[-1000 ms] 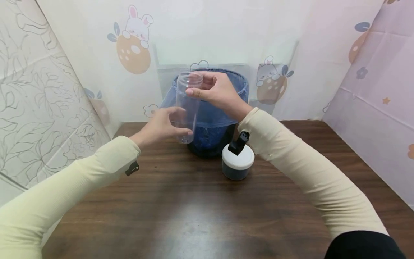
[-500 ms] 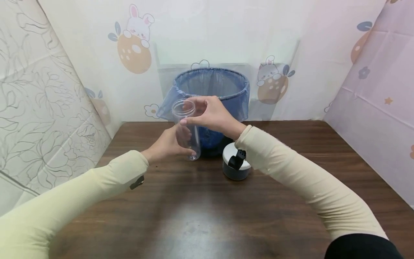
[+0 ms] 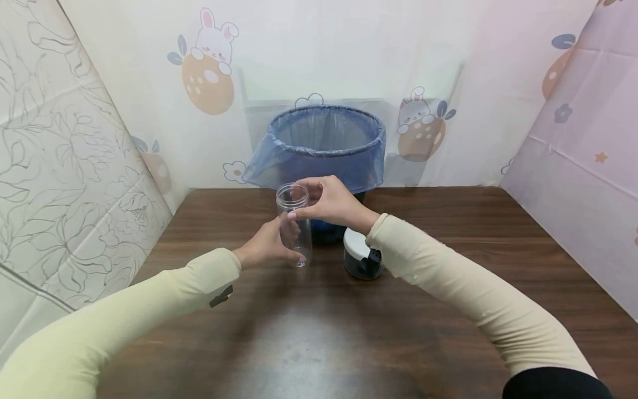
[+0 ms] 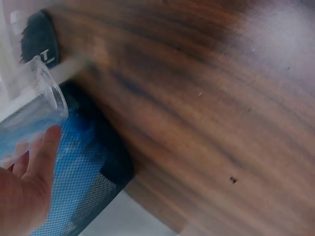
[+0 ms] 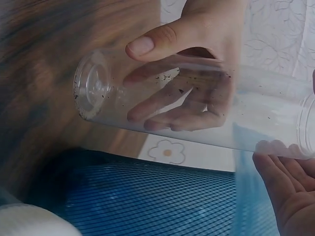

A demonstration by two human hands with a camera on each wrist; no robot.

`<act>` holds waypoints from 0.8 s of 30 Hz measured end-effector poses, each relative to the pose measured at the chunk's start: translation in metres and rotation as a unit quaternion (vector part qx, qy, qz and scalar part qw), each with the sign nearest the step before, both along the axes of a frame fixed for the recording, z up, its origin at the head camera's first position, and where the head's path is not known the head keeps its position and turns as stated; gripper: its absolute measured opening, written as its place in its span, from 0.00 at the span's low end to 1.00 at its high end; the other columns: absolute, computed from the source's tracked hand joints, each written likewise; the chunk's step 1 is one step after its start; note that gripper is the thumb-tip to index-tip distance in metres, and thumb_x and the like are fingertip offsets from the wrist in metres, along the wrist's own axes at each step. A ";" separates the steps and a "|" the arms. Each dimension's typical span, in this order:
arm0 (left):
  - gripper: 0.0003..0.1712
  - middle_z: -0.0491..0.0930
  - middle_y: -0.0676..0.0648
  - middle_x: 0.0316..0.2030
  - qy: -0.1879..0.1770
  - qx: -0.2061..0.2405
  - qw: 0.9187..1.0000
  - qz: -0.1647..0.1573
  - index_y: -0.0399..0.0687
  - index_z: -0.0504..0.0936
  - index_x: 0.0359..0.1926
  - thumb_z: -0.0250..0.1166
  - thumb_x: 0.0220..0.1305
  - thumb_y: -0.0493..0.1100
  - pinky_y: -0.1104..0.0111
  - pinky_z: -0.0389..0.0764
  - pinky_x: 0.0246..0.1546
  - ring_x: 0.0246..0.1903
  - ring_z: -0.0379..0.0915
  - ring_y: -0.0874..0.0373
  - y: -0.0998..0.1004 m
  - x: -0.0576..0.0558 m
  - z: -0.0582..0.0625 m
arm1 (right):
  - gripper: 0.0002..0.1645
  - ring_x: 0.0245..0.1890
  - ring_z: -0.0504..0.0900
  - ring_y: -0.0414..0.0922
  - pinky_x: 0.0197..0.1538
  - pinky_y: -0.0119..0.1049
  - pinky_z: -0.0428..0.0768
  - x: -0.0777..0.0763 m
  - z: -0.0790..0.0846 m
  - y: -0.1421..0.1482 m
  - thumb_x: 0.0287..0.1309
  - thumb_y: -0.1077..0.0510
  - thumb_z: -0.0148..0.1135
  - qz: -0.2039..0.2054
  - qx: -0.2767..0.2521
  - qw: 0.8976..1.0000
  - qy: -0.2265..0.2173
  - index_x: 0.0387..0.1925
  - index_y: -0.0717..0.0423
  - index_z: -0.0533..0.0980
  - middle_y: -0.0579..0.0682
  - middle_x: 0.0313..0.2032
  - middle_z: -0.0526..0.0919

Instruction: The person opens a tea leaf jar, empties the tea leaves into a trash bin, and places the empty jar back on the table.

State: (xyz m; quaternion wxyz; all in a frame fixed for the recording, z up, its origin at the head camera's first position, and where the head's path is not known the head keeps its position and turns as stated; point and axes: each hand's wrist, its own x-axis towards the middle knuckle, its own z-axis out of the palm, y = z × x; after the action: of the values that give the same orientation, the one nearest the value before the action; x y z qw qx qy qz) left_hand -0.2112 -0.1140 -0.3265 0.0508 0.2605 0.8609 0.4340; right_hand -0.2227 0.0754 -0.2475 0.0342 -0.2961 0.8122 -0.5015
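A clear, lidless plastic jar (image 3: 305, 241) is held upright over the table by both hands. My left hand (image 3: 266, 244) grips its lower part, thumb near the base. My right hand (image 3: 331, 205) pinches it near the threaded neck, thumb on the near side. In the right wrist view the jar (image 5: 108, 101) has small dark specks on its wall and around its base. There the left hand (image 5: 211, 29) shows with fingers wrapped behind the jar. The left wrist view catches only the jar's base (image 4: 29, 93) and part of the left hand (image 4: 24, 196).
Behind the hands stands a mesh waste bin with a blue liner (image 3: 324, 166) folded over its rim. A small dark grey tub with a white lid (image 3: 356, 244) sits right of the jar, partly hidden by the right wrist. Printed sheets (image 3: 209, 155) surround the wooden table (image 3: 299, 343).
Both hands have brought the jar down and toward me, from the bin's rim to in front of the bin. The bin and the tub have stayed put.
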 end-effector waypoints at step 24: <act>0.43 0.80 0.41 0.43 0.010 -0.007 1.000 -0.007 0.39 0.67 0.56 0.79 0.36 0.33 0.62 0.76 0.46 0.43 0.77 0.51 -0.003 -0.013 -0.053 | 0.35 0.48 0.81 0.45 0.47 0.34 0.79 -0.008 -0.047 -0.003 0.42 0.61 0.77 -0.007 -0.001 1.000 -0.022 0.55 0.65 0.74 0.56 0.47 0.83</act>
State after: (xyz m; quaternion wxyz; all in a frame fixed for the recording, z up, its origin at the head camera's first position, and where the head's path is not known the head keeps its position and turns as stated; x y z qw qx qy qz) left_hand -0.2246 -0.1171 -0.3795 0.0471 0.2702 0.8627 0.4248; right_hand -0.2310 0.0724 -0.2941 0.0485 -0.2797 0.8125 -0.5092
